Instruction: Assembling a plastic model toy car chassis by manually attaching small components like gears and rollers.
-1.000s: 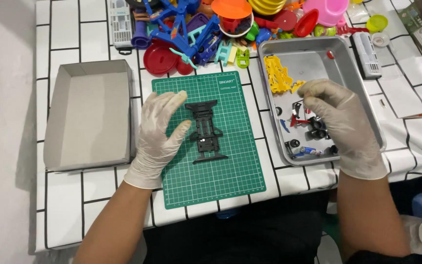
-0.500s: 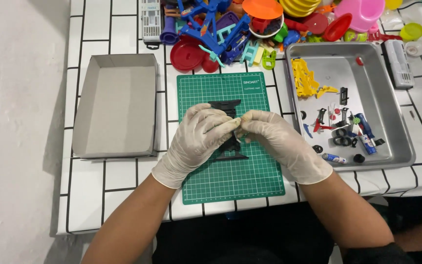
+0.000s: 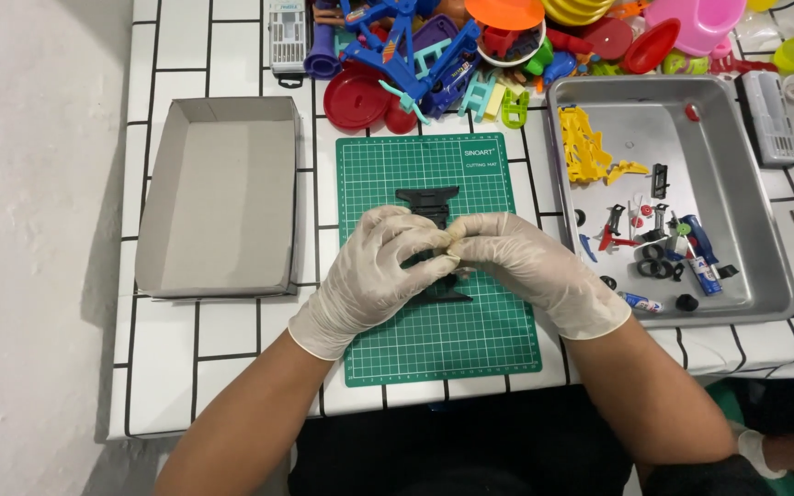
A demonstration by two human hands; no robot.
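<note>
A black plastic toy car chassis (image 3: 428, 202) lies on a green cutting mat (image 3: 470, 340) in the head view. Both of my hands wear white gloves and meet over its middle. My left hand (image 3: 374, 276) covers the chassis from the left, fingers curled onto it. My right hand (image 3: 526, 266) comes in from the right, its fingertips pinched against the left hand's fingers at the chassis centre. Whatever small piece sits between the fingertips is hidden. Only the chassis's far end and a bit of its near end show.
A metal tray (image 3: 746, 138) at right holds yellow parts (image 3: 584, 145), black tyres (image 3: 654, 266) and small coloured pieces. An open grey cardboard box (image 3: 222, 197) sits at left. Colourful plastic toys (image 3: 434, 55) crowd the table's far edge.
My right hand left the metal tray and came across to the chassis on the mat, joining the left hand. Over the last half second both hands stayed pressed together there.
</note>
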